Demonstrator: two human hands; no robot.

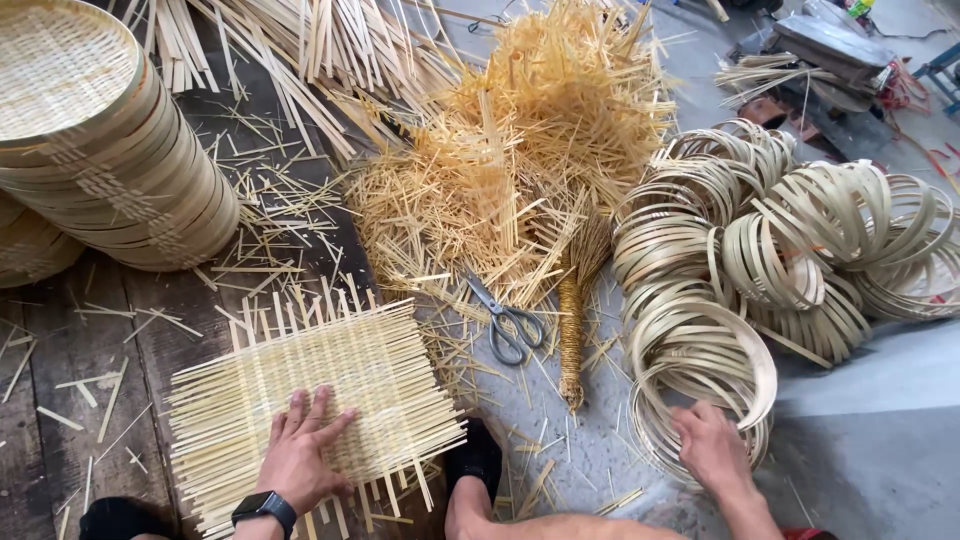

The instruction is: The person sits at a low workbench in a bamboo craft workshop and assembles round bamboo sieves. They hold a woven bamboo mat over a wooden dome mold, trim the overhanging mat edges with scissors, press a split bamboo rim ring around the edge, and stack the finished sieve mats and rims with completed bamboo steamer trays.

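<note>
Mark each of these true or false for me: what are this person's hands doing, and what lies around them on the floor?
1. The left hand lies flat on a square woven bamboo mat. True.
2. The right hand holds the scissors. False: the scissors lie untouched on the floor between the mat and the bamboo hoops; the right hand rests on the nearest hoops.
3. A stack of round woven trays stands at the upper left. True.
4. The hoops are piled left of the mat. False: they are heaped to the right.
5. A loose pile of bamboo offcuts lies beyond the scissors. True.
6. The left wrist is bare. False: it wears a dark wristwatch.
</note>
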